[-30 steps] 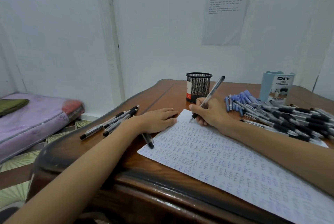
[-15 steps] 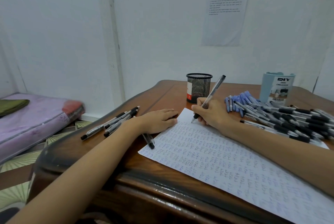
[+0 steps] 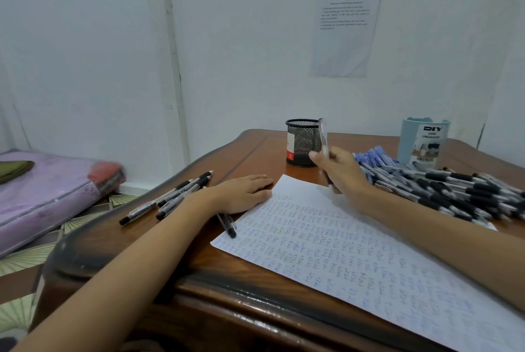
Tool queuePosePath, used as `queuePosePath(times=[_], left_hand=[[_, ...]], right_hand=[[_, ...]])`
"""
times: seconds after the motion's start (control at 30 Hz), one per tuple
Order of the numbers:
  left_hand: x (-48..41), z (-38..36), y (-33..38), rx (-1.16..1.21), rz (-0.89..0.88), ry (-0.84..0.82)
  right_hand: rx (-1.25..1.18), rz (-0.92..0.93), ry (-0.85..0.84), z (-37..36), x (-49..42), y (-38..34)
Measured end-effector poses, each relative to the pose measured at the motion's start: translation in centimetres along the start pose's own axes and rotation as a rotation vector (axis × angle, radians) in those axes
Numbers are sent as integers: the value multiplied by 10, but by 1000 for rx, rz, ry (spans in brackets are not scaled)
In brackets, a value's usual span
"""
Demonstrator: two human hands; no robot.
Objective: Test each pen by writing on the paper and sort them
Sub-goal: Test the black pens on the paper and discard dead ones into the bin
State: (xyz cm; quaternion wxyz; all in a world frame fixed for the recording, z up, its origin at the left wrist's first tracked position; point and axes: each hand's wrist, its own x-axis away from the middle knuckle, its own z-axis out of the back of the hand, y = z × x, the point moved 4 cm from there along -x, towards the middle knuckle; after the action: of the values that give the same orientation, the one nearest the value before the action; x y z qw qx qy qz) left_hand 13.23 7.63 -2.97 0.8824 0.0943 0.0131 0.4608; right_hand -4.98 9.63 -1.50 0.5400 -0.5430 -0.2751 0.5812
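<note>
While the left hand (image 3: 241, 192) lies flat beside one paper (image 3: 341, 255), the right hand (image 3: 345, 174) grips one pen (image 3: 323, 137).

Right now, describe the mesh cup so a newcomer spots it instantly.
On the wooden desk, look to the far edge, just beyond the right hand. The mesh cup stands there: black wire with a red-and-white label, unlike the solid pale blue organizer to its right.

I am seeing one scribbled-over white paper sheet (image 3: 341, 252) at six o'clock, one black mesh cup (image 3: 301, 138) at twelve, and one pale-blue plastic organiser (image 3: 420, 138) at two. I am holding one grey pen (image 3: 323, 135). About four black-tipped pens (image 3: 167, 198) are lying at nine, and an uncountable heap (image 3: 454, 186) at three.
</note>
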Motion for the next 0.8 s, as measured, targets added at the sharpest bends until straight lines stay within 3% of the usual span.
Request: queuePosePath(times=[0.57,0.8], left_hand=[[-1,-1,0,2,7,-1],[-2,-1,-1,-3,4,6]], right_hand=[[16,-36,-164,-1,10,2],[-45,-48,-145,-1,11,-4]])
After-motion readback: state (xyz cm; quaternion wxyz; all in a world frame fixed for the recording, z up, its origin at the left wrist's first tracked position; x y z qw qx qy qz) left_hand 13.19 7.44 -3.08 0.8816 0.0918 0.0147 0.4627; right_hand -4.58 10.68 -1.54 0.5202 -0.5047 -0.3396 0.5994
